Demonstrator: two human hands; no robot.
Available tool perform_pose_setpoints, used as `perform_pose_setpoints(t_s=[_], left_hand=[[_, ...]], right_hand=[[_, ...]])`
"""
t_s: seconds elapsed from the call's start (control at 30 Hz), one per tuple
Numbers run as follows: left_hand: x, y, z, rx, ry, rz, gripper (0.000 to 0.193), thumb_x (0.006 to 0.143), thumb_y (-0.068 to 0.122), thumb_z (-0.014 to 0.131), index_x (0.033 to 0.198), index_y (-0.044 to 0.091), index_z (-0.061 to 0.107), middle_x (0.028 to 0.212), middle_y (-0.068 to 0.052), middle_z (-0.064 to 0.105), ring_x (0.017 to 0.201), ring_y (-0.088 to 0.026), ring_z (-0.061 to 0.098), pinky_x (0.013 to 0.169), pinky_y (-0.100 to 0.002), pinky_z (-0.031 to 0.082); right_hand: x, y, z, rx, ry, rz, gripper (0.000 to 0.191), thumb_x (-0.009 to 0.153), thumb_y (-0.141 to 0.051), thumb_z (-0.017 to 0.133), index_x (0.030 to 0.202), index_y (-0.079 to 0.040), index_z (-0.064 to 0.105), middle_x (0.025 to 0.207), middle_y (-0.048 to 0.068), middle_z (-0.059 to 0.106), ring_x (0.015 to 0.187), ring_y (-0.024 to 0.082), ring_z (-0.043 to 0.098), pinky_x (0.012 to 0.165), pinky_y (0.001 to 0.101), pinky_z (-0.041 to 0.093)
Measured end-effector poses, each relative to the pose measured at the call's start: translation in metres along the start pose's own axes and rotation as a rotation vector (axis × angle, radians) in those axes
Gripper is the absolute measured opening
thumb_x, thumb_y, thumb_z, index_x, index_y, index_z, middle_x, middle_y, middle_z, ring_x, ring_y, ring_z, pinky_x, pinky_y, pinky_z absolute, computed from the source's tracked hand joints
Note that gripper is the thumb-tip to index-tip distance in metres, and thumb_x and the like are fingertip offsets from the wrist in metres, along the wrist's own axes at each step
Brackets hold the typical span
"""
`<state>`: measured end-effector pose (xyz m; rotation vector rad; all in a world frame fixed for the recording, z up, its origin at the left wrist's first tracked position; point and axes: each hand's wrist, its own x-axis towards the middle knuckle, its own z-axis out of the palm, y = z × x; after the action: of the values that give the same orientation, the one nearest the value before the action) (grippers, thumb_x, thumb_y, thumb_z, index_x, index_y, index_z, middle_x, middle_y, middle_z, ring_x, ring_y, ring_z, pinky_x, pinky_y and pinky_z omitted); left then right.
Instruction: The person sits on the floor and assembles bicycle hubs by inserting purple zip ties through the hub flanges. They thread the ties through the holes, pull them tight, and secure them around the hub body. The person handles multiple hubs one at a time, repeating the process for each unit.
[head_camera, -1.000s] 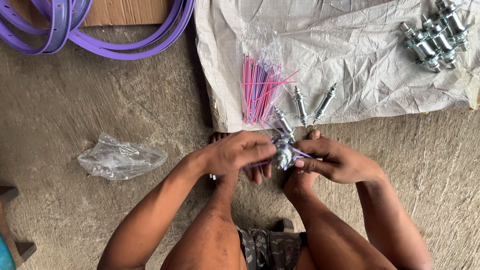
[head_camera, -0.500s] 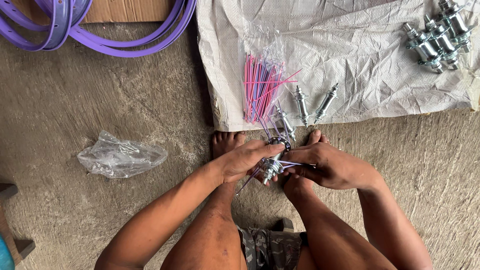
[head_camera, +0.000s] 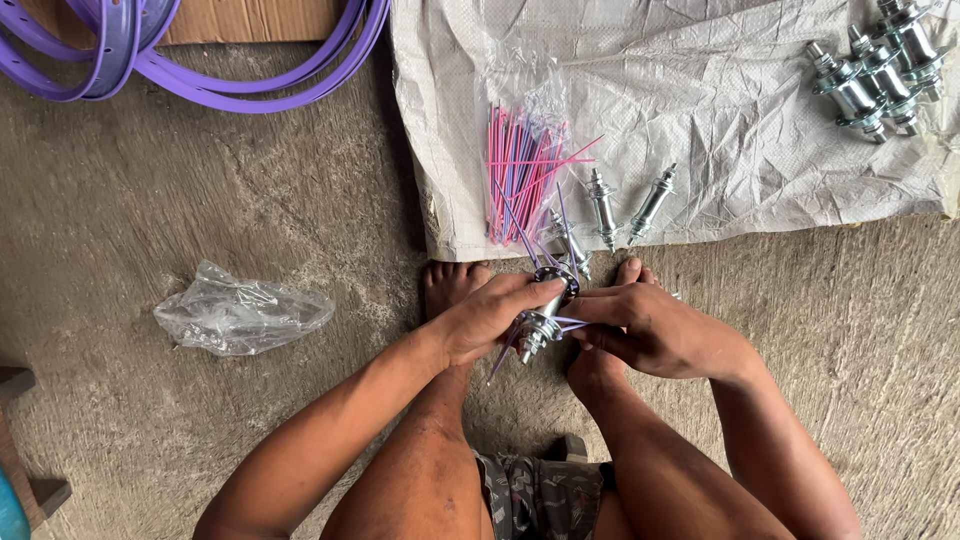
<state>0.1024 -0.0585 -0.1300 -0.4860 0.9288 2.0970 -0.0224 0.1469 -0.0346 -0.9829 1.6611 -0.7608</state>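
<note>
My left hand (head_camera: 487, 318) grips a shiny metal wheel hub (head_camera: 545, 308) held tilted just above my feet, with several purple spokes sticking out of its flanges. My right hand (head_camera: 648, 330) pinches one purple spoke (head_camera: 567, 322) at the hub's lower flange. Just beyond the hub, a bundle of pink and purple spokes (head_camera: 520, 175) lies in a torn clear bag on a white woven sack (head_camera: 720, 110). Two bare metal hubs (head_camera: 626, 204) lie beside the bundle.
Several more metal hubs (head_camera: 880, 65) sit at the sack's far right corner. Purple wheel rims (head_camera: 200, 50) lie at the top left on the concrete floor, by a cardboard sheet. A crumpled clear plastic bag (head_camera: 240, 318) lies to the left. A wooden piece (head_camera: 25, 440) is at the left edge.
The hub has tilted and its spokes now stand out more; my left hand shifted from covering the hub to gripping its side, and my right hand moved onto a spoke at the lower flange.
</note>
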Motion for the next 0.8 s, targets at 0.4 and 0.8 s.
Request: perform_pose_setpoints(t_s=[0.4,0.8], left_hand=[[-0.036,0.036,-0.017,0.862,0.125,0.293,0.055,0.091,0.049,0.062,0.124,0.005,0.058,0.104,-0.012,0.068,0.095,-0.019,0.070,0.076,-0.033,0.058],[-0.008,0.066,0.002,1.234,0.109,0.450,0.039,0.086,0.021,0.074,0.121,0.006,0.065,0.107,-0.010,0.072,0.096,-0.026,0.073,0.093,-0.046,0.058]], right_hand=[[-0.009,0.037,0.026,0.546,0.249,0.203,0.049,0.098,-0.028,0.061,0.139,-0.001,0.056,0.108,0.007,0.067,0.103,0.017,0.062,0.088,0.0337,0.051],[-0.012,0.049,0.013,1.095,0.183,0.137,0.040,0.093,-0.033,0.069,0.109,0.004,0.064,0.062,-0.003,0.050,0.050,0.010,0.050,0.048,0.0312,0.054]])
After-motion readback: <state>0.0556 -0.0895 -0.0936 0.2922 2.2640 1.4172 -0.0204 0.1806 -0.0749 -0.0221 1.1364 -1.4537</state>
